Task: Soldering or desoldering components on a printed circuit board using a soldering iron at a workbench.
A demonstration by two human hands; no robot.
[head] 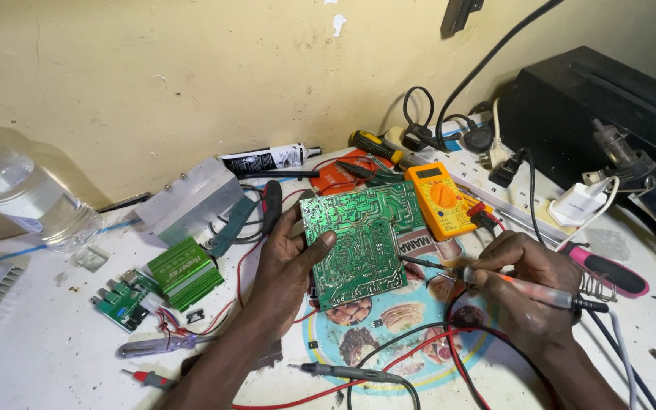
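green circuit board [360, 243] — solder side up, tilted

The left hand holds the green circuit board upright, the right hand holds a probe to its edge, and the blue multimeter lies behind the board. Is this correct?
Not quite: the multimeter is orange-yellow, not blue, as the head view shows. The rest stands: the left hand holds the green circuit board upright, the right hand holds a probe to its edge, and the multimeter lies behind the board.

Even, soft daylight, sharp focus throughout, faint shadow behind the plastic bottle [20, 199], slight wide-angle bending at edges
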